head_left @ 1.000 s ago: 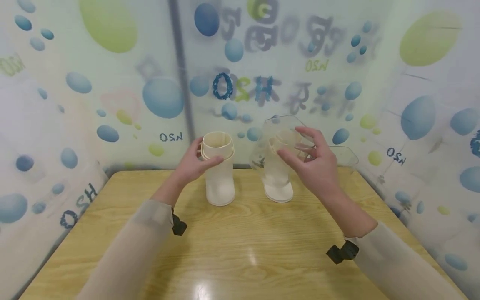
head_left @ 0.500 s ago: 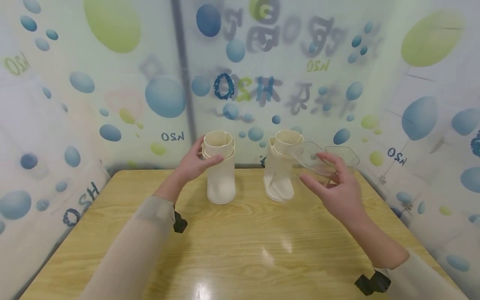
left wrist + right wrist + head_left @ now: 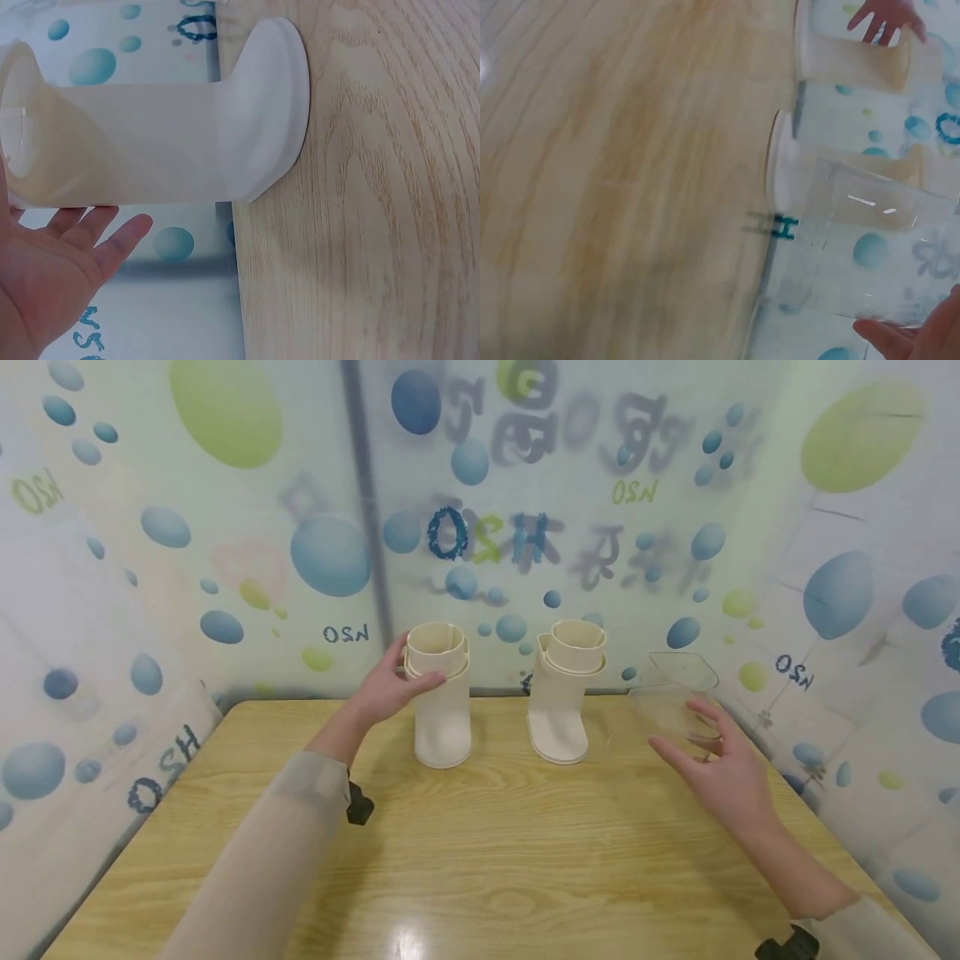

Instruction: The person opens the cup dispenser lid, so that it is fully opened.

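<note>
Two cream plastic boot-shaped stands, each with a round open collar on top and a rounded foot, are upright on the table. My left hand (image 3: 386,689) grips the left stand (image 3: 442,718) near its collar, thumb in front and fingers behind. In the left wrist view, this stand (image 3: 150,142) has its foot on the wood. The right stand (image 3: 557,710) is untouched. My right hand (image 3: 723,772) holds a clear, straight-sided container (image 3: 870,247) by its side. Its outline is faint in the head view, right of the right stand.
Another clear container's rim (image 3: 684,667) shows at the table's back right, partly overlapped by the held one. The wooden table (image 3: 510,852) ends against a curtain (image 3: 480,468) printed with balloons and letters, which also encloses both sides.
My right hand has carried the clear container rightward and down, away from the front of the right stand. My left hand keeps its grip on the left stand, with no visible movement.
</note>
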Motion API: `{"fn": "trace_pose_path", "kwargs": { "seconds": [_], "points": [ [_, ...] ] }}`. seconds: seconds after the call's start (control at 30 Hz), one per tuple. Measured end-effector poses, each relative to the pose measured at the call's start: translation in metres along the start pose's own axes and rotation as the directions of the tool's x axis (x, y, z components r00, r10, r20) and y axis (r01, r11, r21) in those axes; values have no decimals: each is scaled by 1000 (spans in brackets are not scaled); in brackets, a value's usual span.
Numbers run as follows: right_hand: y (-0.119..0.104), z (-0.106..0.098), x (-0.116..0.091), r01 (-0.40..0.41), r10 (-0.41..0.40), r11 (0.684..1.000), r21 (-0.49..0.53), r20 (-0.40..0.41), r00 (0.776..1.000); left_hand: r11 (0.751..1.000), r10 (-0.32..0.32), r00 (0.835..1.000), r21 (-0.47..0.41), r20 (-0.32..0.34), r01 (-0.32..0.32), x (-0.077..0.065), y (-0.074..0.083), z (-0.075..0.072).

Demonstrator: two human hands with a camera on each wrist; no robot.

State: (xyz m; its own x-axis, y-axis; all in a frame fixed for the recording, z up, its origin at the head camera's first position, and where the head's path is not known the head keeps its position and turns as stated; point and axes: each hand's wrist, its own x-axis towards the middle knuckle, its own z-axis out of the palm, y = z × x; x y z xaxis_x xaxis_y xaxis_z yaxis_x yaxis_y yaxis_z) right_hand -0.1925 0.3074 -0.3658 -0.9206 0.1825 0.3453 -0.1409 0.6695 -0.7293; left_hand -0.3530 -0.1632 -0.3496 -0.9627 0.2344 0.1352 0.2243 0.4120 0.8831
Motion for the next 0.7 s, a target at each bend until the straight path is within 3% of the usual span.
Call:
{"fn": "trace_pose_path", "kwargs": {
  "seconds": [0.43, 0.7],
  "points": [
    [54, -17, 15, -122, 124, 986, -111, 6, 992, 1000, -5, 1000, 30, -1, 5, 3, -2, -1],
    [71, -23, 20, -145, 146, 986, -78, 6, 989, 999, -22, 1000, 31, 3, 22, 3, -2, -2]
  ]
}}
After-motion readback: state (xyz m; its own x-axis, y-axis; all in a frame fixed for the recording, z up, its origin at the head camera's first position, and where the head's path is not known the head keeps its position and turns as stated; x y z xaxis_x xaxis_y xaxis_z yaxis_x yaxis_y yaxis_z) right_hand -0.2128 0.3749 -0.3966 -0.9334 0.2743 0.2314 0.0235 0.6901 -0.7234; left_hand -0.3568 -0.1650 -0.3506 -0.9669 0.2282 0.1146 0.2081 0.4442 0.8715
